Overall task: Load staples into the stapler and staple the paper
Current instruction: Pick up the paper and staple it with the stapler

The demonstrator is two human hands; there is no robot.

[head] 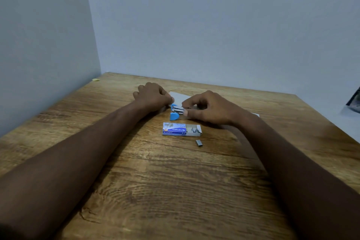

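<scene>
A small blue stapler (174, 112) lies opened on the wooden table, its metal magazine showing between my hands. My left hand (153, 96) grips the stapler's left end with closed fingers. My right hand (207, 107) pinches the magazine's right end between thumb and fingers; any staples in that pinch are hidden. White paper (178, 97) lies under and behind both hands. A blue and white staple box (181, 129) sits just in front of the stapler, its tray slid out to the right with staples inside. A loose strip of staples (199, 143) lies in front of the box.
The wooden table (155, 181) stands in a corner between two grey walls. A small yellow scrap (95, 79) lies at the far left edge. A dark object (354, 101) shows at the right border.
</scene>
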